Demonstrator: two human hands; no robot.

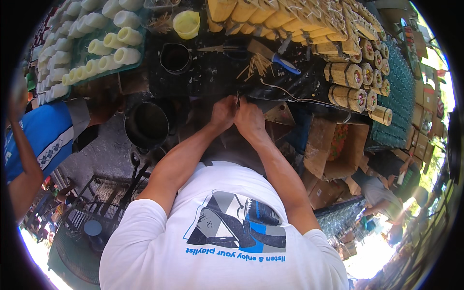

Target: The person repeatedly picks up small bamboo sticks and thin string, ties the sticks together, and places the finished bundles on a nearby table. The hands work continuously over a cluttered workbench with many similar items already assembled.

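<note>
Both hands are right up against each other, the left hand (224, 112) and the right hand (250, 118) pinching fingertips around a thin dark thing (238, 101) that sits right between them, too small to make out. Going left to right: way off to the left of the hands there's a person in a blue shirt (41, 137), then a bunch of pale hollow cylinders (126, 55) on a green tray (108, 71), up and left. A big dark pot (146, 125) is down left of the left hand, with a smaller dark pot (175, 58) and a yellow bowl (186, 25) farther up. Scissors (217, 49) lie just beyond the hands, then thin wooden sticks (258, 65) and a blue-handled tool (286, 64) beyond the right one. Off to the right, an open cardboard box (316, 145), and stacked tan cylinders (345, 73) past that, a bit higher up
</note>
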